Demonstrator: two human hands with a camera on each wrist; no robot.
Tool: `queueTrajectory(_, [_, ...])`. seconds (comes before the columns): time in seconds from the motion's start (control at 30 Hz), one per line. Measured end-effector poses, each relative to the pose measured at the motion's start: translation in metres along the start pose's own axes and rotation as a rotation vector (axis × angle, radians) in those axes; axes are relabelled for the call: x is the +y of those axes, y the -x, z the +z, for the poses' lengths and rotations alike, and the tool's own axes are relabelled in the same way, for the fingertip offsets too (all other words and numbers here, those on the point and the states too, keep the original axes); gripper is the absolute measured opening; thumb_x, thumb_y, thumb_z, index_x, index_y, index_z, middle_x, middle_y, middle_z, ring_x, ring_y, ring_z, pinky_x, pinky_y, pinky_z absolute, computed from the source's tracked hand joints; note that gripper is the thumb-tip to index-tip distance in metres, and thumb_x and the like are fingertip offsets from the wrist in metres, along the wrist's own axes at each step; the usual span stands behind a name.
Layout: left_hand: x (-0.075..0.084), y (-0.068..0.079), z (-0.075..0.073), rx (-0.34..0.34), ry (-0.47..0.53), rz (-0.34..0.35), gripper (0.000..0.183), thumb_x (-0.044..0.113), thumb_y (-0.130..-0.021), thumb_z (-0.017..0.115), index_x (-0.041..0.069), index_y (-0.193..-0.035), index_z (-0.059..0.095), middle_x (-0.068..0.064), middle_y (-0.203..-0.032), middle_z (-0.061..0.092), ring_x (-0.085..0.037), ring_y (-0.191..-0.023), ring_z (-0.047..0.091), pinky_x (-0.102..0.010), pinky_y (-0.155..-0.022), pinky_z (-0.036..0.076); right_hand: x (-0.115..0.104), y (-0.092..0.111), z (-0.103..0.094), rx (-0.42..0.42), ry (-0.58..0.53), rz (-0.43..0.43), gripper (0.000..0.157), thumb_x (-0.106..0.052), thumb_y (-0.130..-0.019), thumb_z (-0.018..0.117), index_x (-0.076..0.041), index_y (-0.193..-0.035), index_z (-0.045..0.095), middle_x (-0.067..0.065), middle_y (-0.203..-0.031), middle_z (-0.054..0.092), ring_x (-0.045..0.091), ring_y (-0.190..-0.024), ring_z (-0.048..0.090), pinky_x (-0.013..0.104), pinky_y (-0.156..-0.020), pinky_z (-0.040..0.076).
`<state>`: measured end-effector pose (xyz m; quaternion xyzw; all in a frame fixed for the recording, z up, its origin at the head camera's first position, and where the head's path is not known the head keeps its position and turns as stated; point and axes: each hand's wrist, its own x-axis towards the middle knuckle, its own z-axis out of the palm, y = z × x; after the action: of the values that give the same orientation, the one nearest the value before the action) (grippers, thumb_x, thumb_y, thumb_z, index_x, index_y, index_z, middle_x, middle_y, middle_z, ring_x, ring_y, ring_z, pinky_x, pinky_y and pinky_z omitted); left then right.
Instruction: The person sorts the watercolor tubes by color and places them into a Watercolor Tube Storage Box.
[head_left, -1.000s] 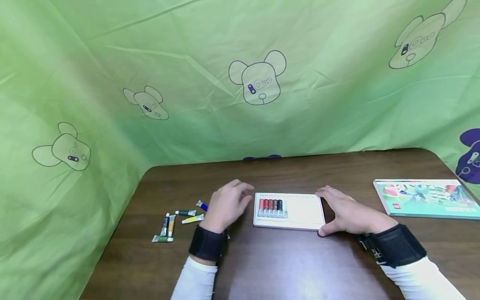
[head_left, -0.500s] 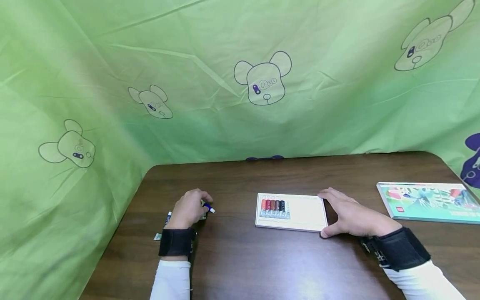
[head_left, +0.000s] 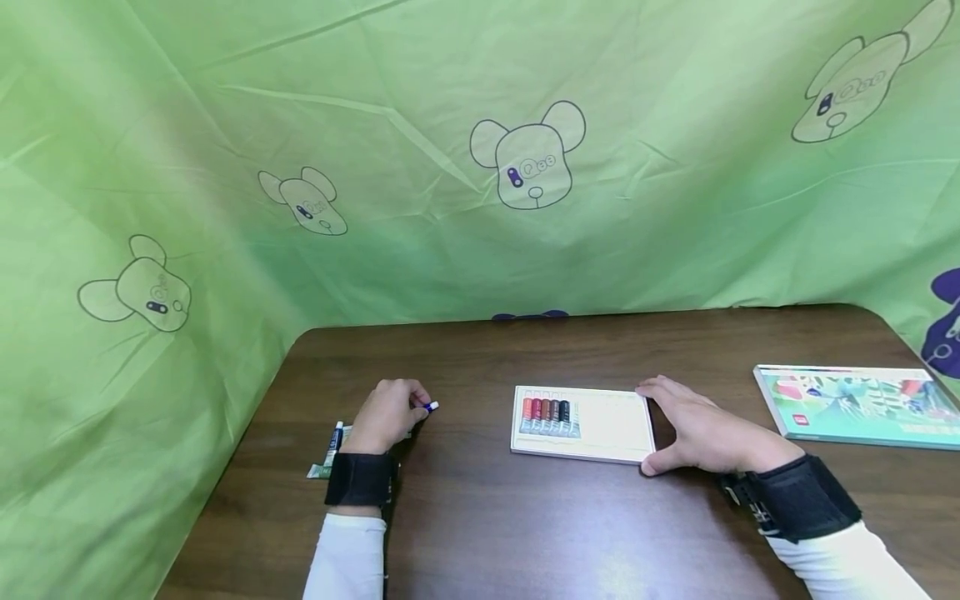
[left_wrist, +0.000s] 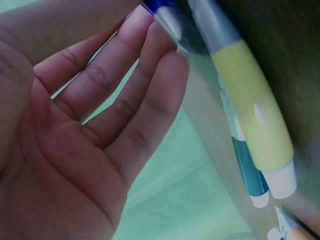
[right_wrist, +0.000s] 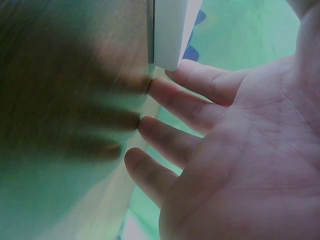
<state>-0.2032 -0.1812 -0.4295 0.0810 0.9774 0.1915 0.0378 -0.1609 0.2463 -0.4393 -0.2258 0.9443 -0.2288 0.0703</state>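
Note:
Over the left side of the table, my left hand [head_left: 384, 418] pinches a blue paint tube [head_left: 431, 407], its white cap pointing right. The left wrist view has that tube at the top edge, by the fingertips. Close by lie a yellow tube [left_wrist: 255, 107] and a teal one [left_wrist: 251, 172], mostly covered by the hand in the head view. My right hand [head_left: 701, 429] holds the right end of a white paint box [head_left: 615, 421], thumb at the near corner and index finger at the far one. Several red, brown and black tubes [head_left: 545, 415] fill the box's left part.
A dark blue tube [head_left: 333, 442] and a green tube [head_left: 318, 472] lie left of my left wrist. At the far right rests a flat turquoise printed box [head_left: 858, 404]. A green cloth [head_left: 420, 250] hangs behind the table's back edge.
My left hand has moved left from beside the paint box to the loose tubes and picked the blue one. It now holds that tube turned slightly. The right hand stays at the box.

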Motion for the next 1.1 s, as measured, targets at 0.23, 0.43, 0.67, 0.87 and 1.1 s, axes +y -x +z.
queueTrajectory(0.23, [-0.003, -0.001, -0.001, 0.033, 0.007, -0.017, 0.005, 0.016, -0.083, 0.070, 0.011, -0.083, 0.070, 0.004, -0.071, 0.060, -0.010, -0.065, 0.053, -0.029, -0.062, 0.046, -0.001, 0.000, 0.001, 0.006, 0.000, -0.009, 0.104, -0.066, -0.060, 0.073, 0.002, -0.134, 0.044, 0.020, -0.137, 0.044, 0.041, -0.128, 0.039, 0.061, -0.096, 0.035])
queueTrajectory(0.43, [-0.005, 0.000, -0.002, 0.047, -0.008, -0.052, 0.006, 0.017, -0.084, 0.069, 0.015, -0.085, 0.074, 0.005, -0.074, 0.062, -0.011, -0.066, 0.053, -0.030, -0.062, 0.046, -0.001, 0.000, 0.002, 0.000, 0.003, -0.004, 0.105, -0.067, -0.060, 0.072, 0.002, -0.134, 0.044, 0.021, -0.137, 0.044, 0.041, -0.128, 0.039, 0.062, -0.096, 0.036])
queueTrajectory(0.67, [-0.019, 0.002, -0.011, 0.090, 0.032, -0.030, 0.012, 0.016, -0.085, 0.067, 0.014, -0.093, 0.074, 0.003, -0.082, 0.067, -0.011, -0.068, 0.055, -0.031, -0.063, 0.047, 0.000, -0.001, -0.001, 0.005, 0.002, -0.015, 0.105, -0.067, -0.060, 0.072, 0.002, -0.134, 0.043, 0.021, -0.136, 0.044, 0.041, -0.124, 0.043, 0.061, -0.093, 0.038])
queueTrajectory(0.87, [-0.033, 0.010, -0.025, 0.111, 0.037, -0.075, 0.014, 0.018, -0.084, 0.066, 0.013, -0.096, 0.073, 0.003, -0.085, 0.069, -0.012, -0.073, 0.059, -0.034, -0.065, 0.048, 0.000, -0.001, -0.001, 0.000, 0.000, -0.011, 0.106, -0.067, -0.061, 0.072, 0.003, -0.134, 0.043, 0.023, -0.138, 0.043, 0.043, -0.125, 0.041, 0.061, -0.094, 0.037])
queueTrajectory(1.1, [-0.041, 0.016, -0.031, 0.070, -0.011, -0.204, 0.012, 0.013, -0.083, 0.067, 0.009, -0.094, 0.072, -0.002, -0.084, 0.068, -0.015, -0.072, 0.058, -0.037, -0.067, 0.048, 0.000, 0.000, 0.000, -0.005, -0.006, -0.007, 0.107, -0.068, -0.060, 0.071, 0.003, -0.135, 0.042, 0.025, -0.140, 0.041, 0.046, -0.128, 0.038, 0.063, -0.096, 0.034])
